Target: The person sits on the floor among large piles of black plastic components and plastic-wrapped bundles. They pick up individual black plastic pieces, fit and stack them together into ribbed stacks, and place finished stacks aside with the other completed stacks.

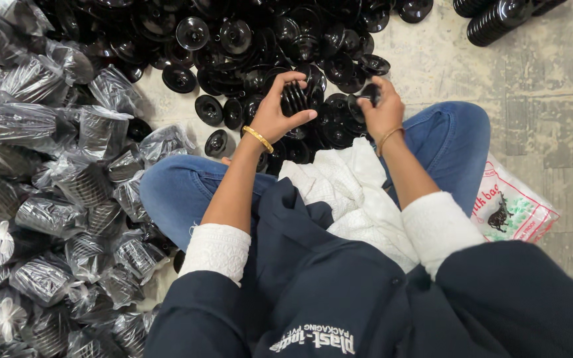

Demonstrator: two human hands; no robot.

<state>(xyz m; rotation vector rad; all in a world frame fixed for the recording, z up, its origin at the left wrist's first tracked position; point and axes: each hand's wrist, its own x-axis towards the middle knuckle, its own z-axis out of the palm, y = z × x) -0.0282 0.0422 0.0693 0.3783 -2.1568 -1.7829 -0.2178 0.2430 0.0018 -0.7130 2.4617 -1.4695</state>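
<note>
Partly hidden: disc stack [294, 99] within left hand [274, 114].

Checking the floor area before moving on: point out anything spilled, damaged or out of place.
Nothing looks damaged. The loose black discs lie in an untidy heap on the floor, and one disc sits apart by the knee. The left hand holds a stack of discs; the right hand holds another one.

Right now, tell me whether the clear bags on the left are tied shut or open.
Tied shut: the clear bags of stacked black discs show knotted, twisted tops, as on one low at the left. Some knots are hidden.
</note>
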